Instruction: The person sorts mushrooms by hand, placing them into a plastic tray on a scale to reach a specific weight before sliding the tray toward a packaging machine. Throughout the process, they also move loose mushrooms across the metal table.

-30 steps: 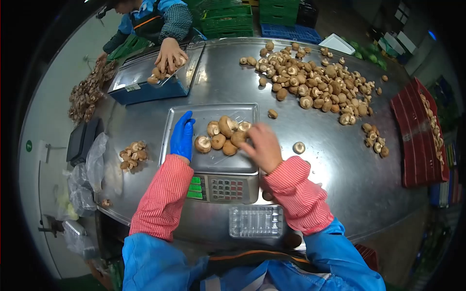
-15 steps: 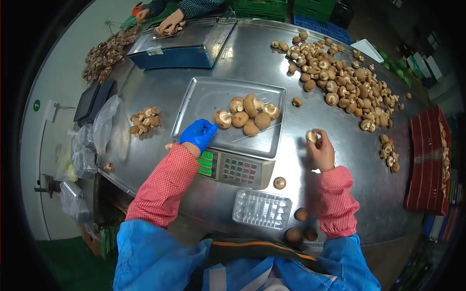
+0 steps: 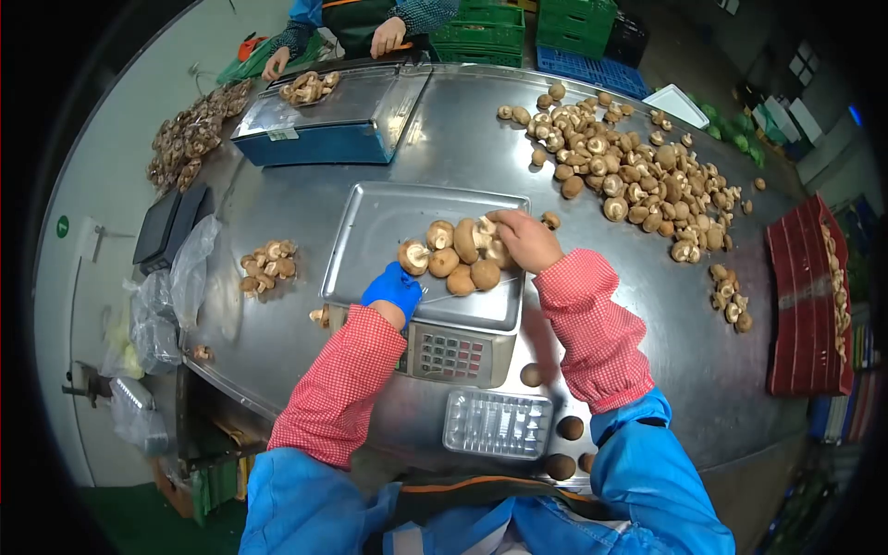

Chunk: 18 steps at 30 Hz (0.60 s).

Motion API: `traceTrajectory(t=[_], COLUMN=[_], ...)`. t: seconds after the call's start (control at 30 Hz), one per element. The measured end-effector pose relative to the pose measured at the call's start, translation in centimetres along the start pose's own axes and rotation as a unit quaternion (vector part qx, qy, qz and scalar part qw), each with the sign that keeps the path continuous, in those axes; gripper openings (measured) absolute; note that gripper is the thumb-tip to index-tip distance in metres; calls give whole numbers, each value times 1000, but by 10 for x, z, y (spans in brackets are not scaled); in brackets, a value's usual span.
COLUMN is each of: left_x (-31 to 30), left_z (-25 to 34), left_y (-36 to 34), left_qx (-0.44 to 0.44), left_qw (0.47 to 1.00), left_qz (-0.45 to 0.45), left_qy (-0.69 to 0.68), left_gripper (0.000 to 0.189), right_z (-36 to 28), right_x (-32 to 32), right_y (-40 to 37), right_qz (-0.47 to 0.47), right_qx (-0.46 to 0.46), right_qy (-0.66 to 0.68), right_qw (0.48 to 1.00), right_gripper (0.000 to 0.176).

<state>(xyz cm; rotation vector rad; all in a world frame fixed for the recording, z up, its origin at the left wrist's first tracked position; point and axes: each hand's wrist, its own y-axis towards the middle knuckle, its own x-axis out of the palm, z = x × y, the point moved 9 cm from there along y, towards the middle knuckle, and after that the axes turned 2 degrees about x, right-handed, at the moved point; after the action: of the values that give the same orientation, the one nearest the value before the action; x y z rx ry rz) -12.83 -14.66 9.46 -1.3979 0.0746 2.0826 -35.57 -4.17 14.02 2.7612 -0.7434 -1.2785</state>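
Several brown shiitake mushrooms (image 3: 447, 263) lie together on the metal tray (image 3: 356, 245) of a weighing scale (image 3: 455, 353). My right hand (image 3: 527, 240) reaches over the tray's right side, its fingers closed on a mushroom (image 3: 485, 228) at the edge of this group; it partly covers the mushrooms there. My left hand (image 3: 396, 290), in a blue glove, is at the tray's near left edge, fingers closed. A glint of clear plastic film shows beside its fingertips. An clear plastic punnet (image 3: 498, 424) sits in front of the scale, with loose mushrooms (image 3: 570, 427) to its right.
A large mushroom pile (image 3: 638, 171) covers the back right of the steel table. A small pile (image 3: 268, 266) and plastic bags (image 3: 196, 273) are at left. Across the table, a person stands behind a blue-sided machine (image 3: 314, 139) with mushrooms on top. A red bag (image 3: 807, 301) stands at right.
My right hand has moved from the table at right to the mushrooms on the tray, carrying a mushroom. My left hand has shifted slightly nearer me. The co-worker's hand has left the mushrooms.
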Motion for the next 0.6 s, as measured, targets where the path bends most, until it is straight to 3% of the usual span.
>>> traceTrajectory(t=[0.07,0.27,0.33,0.4,0.47,0.53,0.6], left_x=[0,22,13,-4,-26,-35,-39], left_z=[-4,-45,-60,-65,-66,-68,-66], left_y=[0,34,36,24,14,9,9], left_qx=[1,36,22,-26,-7,0,-2], left_qw=[1000,987,977,959,956,957,962], left_qz=[20,9,1,-26,-21,-18,-19], left_qy=[-2,-156,-214,-280,-292,-289,-271], left_gripper=[40,21,12,11,11,12,15], right_z=[0,-17,-22,-45,-73,-86,-96], right_x=[-2,-61,-41,-11,15,33,47], right_y=[-4,-84,-133,-189,-241,-282,-308], right_qz=[5,176,111,14,-89,-174,-185], right_qx=[-25,95,100,6,-70,-63,-100], right_qy=[18,22,23,-6,-27,-10,-45], right_qw=[1000,980,989,1000,993,983,977], right_gripper=[31,24,14,11,11,12,10])
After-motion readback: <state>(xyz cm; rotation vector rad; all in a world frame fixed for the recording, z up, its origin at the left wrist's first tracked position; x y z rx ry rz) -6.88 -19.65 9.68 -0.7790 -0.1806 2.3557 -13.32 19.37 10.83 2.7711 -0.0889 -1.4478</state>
